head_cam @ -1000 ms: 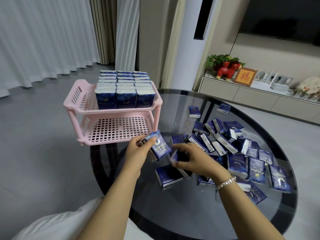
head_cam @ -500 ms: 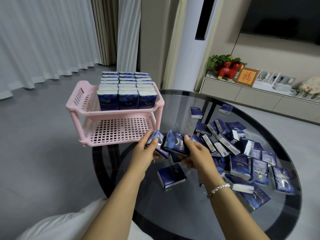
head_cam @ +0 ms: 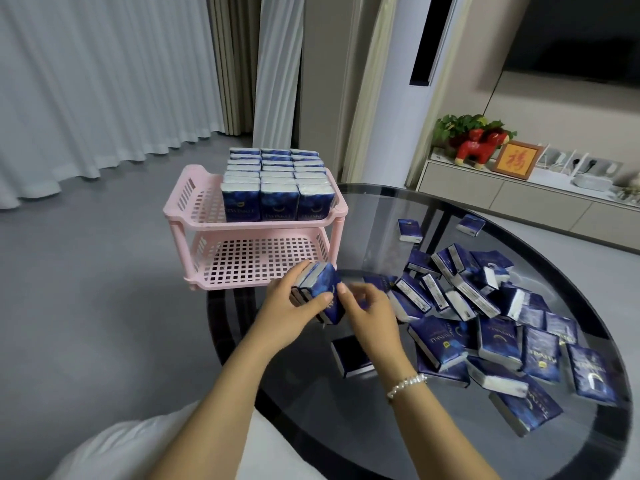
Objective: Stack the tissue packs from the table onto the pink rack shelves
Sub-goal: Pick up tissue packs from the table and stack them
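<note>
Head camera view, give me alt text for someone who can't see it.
Both hands, left hand and right hand, hold a bundle of packs before a pink rack; its top shelf is full, its lower shelf bare. More loose packs litter the glass table.

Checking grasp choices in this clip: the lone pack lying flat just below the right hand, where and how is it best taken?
A judgement: the pack lies flat on the glass table, broad face up, clear of the pile. Come from above and pinch its two long side edges with thumb and fingers. The right hand hovers nearest, while the left hand grips a bundle.
</note>
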